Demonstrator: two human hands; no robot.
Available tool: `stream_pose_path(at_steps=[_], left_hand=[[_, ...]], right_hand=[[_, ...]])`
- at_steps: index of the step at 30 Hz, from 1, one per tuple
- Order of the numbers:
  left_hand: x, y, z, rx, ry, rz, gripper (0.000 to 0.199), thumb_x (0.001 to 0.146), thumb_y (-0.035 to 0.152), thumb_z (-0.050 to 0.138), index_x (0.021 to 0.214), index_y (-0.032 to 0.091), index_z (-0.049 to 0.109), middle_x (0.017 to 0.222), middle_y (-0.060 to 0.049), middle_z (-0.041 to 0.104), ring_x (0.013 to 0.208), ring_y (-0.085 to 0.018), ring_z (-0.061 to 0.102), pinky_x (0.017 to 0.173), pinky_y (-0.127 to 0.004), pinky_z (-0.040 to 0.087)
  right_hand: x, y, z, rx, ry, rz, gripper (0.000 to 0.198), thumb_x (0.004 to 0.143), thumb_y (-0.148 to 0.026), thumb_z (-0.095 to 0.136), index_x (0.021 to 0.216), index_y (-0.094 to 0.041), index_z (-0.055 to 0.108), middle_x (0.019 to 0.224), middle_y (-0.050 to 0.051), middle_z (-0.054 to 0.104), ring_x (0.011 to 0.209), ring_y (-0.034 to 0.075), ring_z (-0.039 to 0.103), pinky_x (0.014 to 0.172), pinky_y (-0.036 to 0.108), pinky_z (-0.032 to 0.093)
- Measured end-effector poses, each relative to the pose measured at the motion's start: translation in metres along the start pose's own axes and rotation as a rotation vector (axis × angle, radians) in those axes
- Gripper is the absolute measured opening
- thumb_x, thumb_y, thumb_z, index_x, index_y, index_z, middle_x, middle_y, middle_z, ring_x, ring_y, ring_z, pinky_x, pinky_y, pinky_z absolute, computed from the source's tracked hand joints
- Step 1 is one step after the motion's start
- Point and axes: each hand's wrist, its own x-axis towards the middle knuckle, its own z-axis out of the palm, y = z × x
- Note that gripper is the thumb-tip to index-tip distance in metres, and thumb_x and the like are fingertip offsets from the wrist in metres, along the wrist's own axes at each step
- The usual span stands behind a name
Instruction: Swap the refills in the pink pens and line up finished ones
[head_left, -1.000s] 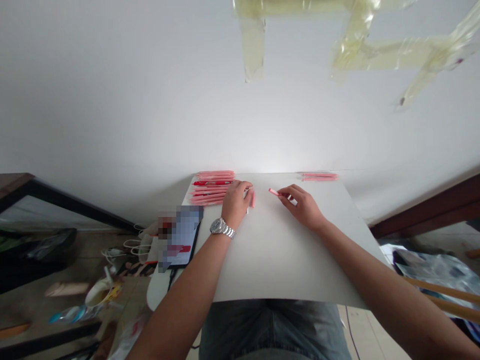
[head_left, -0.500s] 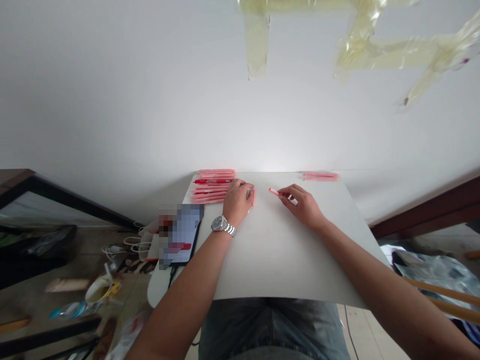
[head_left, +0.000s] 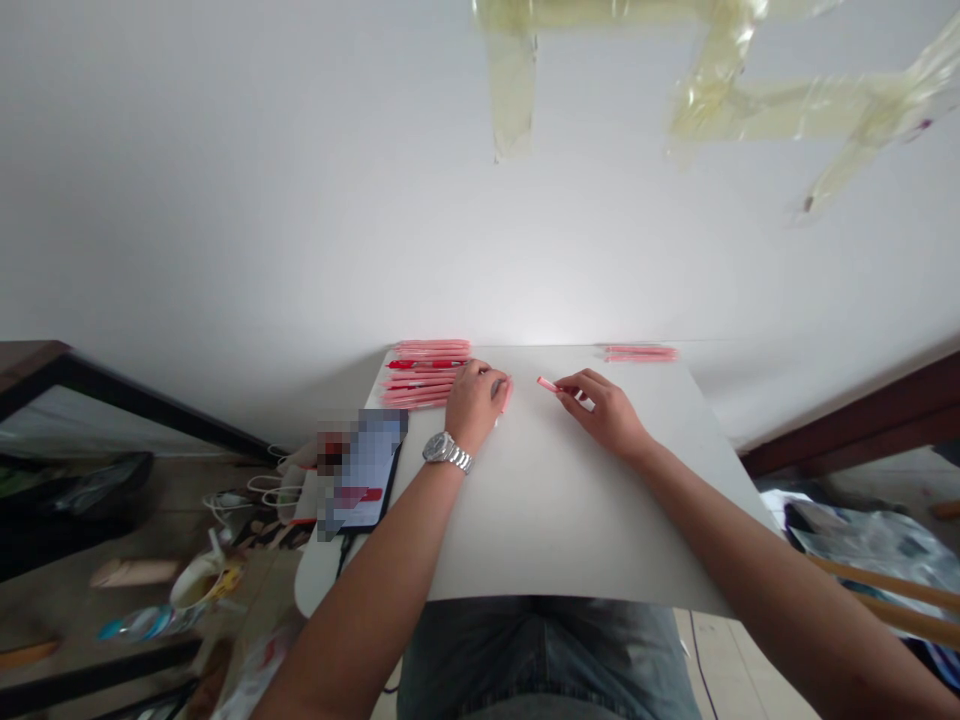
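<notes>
My left hand [head_left: 472, 405], wearing a metal watch, is closed with its fingers curled around a slim pink piece [head_left: 507, 394]; most of that piece is hidden by the hand. In a pinch, my right hand [head_left: 600, 408] holds a short pink-and-white stick [head_left: 547, 384] that points left toward the other hand, with a gap between them. Beside my left hand lie several pink sticks [head_left: 420, 397] in clear wrapping. A red pen [head_left: 424, 365] rests among them, and another pink bundle [head_left: 432, 349] sits at the table's back edge.
A smaller pink bundle [head_left: 641, 353] lies at the back right of the white table [head_left: 562, 530]. On the left edge is a tablet [head_left: 371, 470], its screen blurred out. The wall [head_left: 375, 200] stands directly behind. A cup [head_left: 196, 582] and a bottle [head_left: 139, 622] are lower left.
The pink piece in my left hand has tilted slightly. My right hand holds its stick in nearly the same place, and the bundles have not moved.
</notes>
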Motion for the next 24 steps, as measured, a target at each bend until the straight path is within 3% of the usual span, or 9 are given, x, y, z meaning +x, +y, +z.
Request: stream_pose_path(at_steps=[24], left_hand=[[0.0032, 0.0056, -0.0017, -0.002, 0.032, -0.055, 0.016, 0.094, 0.034, 0.069, 0.086, 0.022, 0.075, 0.097, -0.008, 0.062, 0.095, -0.024, 0.060, 0.090, -0.039, 0.050]], right_hand=[[-0.0001, 0.0014, 0.0001, -0.007, -0.004, -0.005, 0.023, 0.103, -0.039, 0.056, 0.112, -0.025, 0.072, 0.098, 0.007, 0.069, 0.081, 0.018, 0.067, 0.074, 0.033, 0.055]])
